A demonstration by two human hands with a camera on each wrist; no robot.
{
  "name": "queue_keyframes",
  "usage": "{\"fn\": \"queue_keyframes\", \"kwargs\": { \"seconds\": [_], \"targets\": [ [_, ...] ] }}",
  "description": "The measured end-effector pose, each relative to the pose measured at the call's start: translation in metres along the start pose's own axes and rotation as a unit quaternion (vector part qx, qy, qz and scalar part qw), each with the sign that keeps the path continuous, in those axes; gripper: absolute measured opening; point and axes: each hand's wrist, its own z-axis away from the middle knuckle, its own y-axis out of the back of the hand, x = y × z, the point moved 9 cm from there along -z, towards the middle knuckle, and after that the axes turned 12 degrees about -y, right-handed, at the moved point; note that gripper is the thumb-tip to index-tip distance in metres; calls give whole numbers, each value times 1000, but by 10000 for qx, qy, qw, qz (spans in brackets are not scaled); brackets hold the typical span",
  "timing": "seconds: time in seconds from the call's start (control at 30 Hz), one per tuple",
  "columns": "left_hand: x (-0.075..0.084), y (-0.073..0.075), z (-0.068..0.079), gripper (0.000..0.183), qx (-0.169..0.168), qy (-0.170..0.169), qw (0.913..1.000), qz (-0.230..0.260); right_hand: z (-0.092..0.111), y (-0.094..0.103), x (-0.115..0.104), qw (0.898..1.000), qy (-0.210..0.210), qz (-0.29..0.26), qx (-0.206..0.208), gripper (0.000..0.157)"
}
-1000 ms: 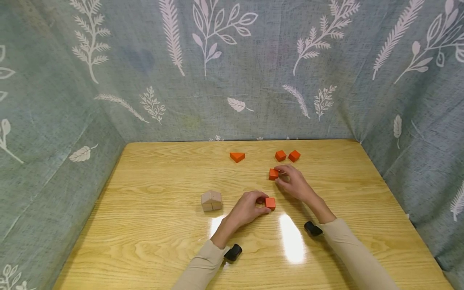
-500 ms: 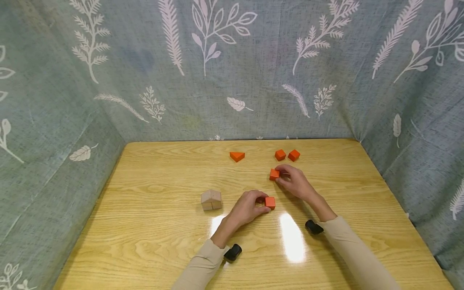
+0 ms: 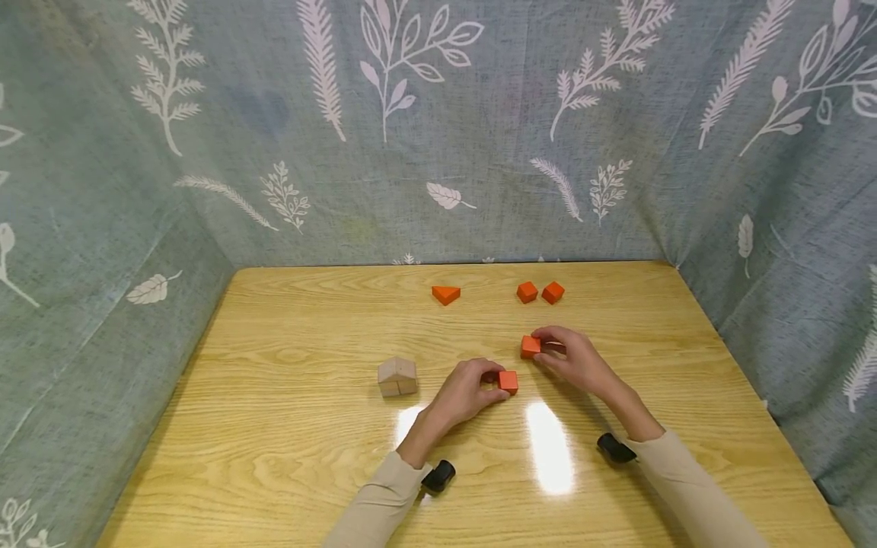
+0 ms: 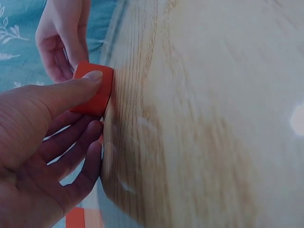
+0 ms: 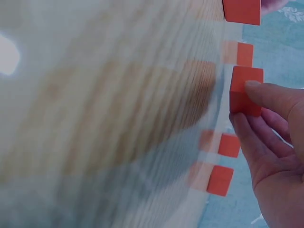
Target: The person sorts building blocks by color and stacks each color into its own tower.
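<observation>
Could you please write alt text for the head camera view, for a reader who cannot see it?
On a wooden table, a person's left hand pinches an orange cube while the right hand pinches another orange cube just beyond it. Farther back lie an orange wedge and two more orange cubes; a plain wooden block house stands to the left.

Orange blocks (image 3: 508, 381), pale wooden table (image 3: 274, 426), leaf-patterned grey-green cloth (image 3: 438, 129)

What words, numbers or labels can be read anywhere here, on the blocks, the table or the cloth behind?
None: no text shows in any view.
Orange cube in the left hand: plain faces.
Orange cube in the right hand: plain.
Pale wooden blocks: bare wood.
Cloth backdrop: only white leaf prints.
</observation>
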Motion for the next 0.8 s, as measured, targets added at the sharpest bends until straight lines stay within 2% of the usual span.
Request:
{"fn": "queue_keyframes", "kwargs": {
  "seconds": [0.23,0.5,0.8],
  "targets": [
    [-1,0,0,28,-15,11,10000,-24,16,-6,0,9994,40,-121,-336,35],
    [-2,-1,0,27,-25,78,10000,-6,28,-17,-2,9952,213,-522,-804,32],
    [-3,-1,0,28,40,81,10000,19,34,-25,-6,9923,362,-503,-1071,32]
  ]
}}
